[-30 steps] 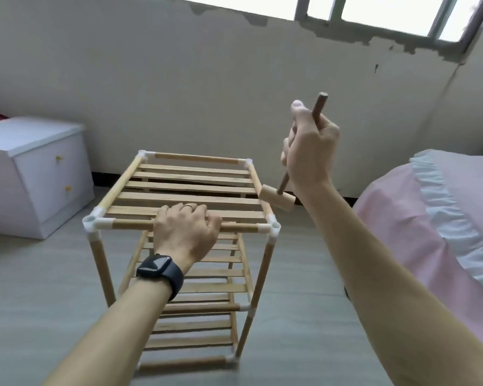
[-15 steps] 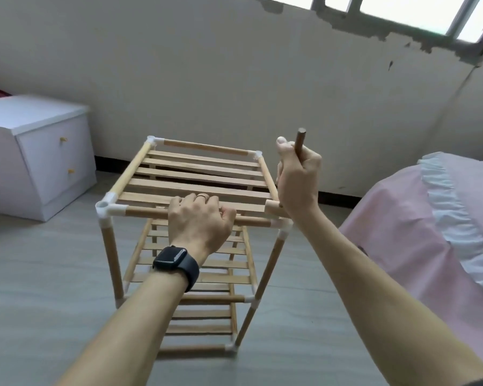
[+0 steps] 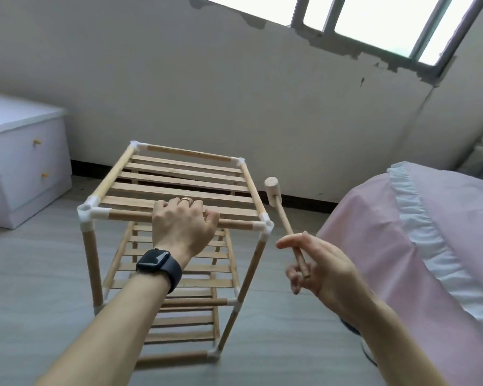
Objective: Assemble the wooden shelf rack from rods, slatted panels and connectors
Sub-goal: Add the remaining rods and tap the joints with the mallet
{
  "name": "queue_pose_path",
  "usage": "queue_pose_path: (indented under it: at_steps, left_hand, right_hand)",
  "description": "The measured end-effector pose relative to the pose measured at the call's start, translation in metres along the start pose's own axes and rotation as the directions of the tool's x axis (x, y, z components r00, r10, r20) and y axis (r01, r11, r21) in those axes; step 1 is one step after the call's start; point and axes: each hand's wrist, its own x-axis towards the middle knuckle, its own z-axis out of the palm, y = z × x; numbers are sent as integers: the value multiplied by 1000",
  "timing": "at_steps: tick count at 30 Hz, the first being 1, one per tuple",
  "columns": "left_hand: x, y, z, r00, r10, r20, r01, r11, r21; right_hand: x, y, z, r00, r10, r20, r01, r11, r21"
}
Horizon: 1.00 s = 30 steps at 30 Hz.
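We look down on the wooden shelf rack, which stands upright on the grey floor between a white nightstand on the left and a bed with a pink cover on the right. It has three slatted tiers joined by upright rods, with white connectors at the corners; the near left connector and the near right connector sit at the ends of the front top rod.

Our left hand lies over the middle of that front top rod, palm down, with the fingers curled over it onto the top slatted panel, so it grasps the rod. There is a ring on one finger and a dark watch on the wrist.

Our right hand is just to the right of the rack, below the level of the near right connector and apart from the frame. It holds a small wooden mallet by the lower end of its handle, pinched loosely between thumb and curled fingers, with the index finger stretched out to the left. The handle slants up and to the left, and the mallet head is in the air beside the right side rod of the top tier, not touching it.

Behind the rack runs a grey wall with a window at the upper right
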Motion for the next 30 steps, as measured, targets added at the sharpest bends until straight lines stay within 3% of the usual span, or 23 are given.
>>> queue_pose_path:
  at_steps: [3,5,10,12,15,17,18,19,20,21,24,25,27,28,29,30]
  left_hand:
    - [0,2,-1,1000,-5,18,5,1000,0]
    - [-1,1,-1,1000,-4,27,4,1000,0]
    - [-2,1,-3,999,9,44,-9,1000,9]
    - [-2,1,-3,999,11,52,-13,1000,21]
    - [-1,1,-3,999,5,53,-6,1000,27]
    - [-1,1,-3,999,2,51,-4,1000,30]
    - [-1,2,-3,999,0,51,-1,1000,31]
    - [-1,2,-4,999,-3,52,1,999,32]
    - [-1,2,-4,998,-5,55,4,999,33]
    - [0,2,-4,998,-7,56,5,999,32]
    - [0,2,-5,998,-9,56,7,999,40]
    - [0,2,-5,998,-11,57,8,999,44]
    - [-1,3,-7,998,-9,59,6,999,54]
    - [-1,4,-7,998,-13,59,9,998,60]
    - [-1,4,-7,998,-13,62,9,998,65]
    - [-1,3,-7,998,-15,60,11,997,70]
  right_hand:
    - [-11,10,-4,975,-50,-218,-31,935,-354]
    - [-12,12,-10,936,-126,-328,-88,820,-565]
    - [-9,-2,-21,905,-63,-421,-313,574,-757]
    - [-7,-15,-24,908,-72,-413,-321,517,-794]
    - [-8,-26,-31,841,-317,-439,-153,638,-754]
    - [-14,-19,-27,784,-437,-441,-63,651,-757]
    - [-16,-14,-25,832,-378,-406,-107,609,-786]
    - [-18,-8,-24,908,-225,-352,-187,535,-824]
    - [-20,-5,-22,941,-84,-329,-254,469,-846]
    - [-20,-4,-25,941,-64,-332,-269,453,-850]
    - [-19,-10,-27,828,-400,-394,-81,609,-789]
    - [-17,-11,-26,833,-403,-379,-72,599,-797]
    - [-14,-11,-23,942,-126,-311,-226,447,-866]
    - [-14,-11,-21,946,-52,-321,-274,409,-871]
    - [-13,-9,-23,935,-96,-341,-272,422,-865]
    - [-14,-10,-23,899,-236,-370,-212,507,-836]
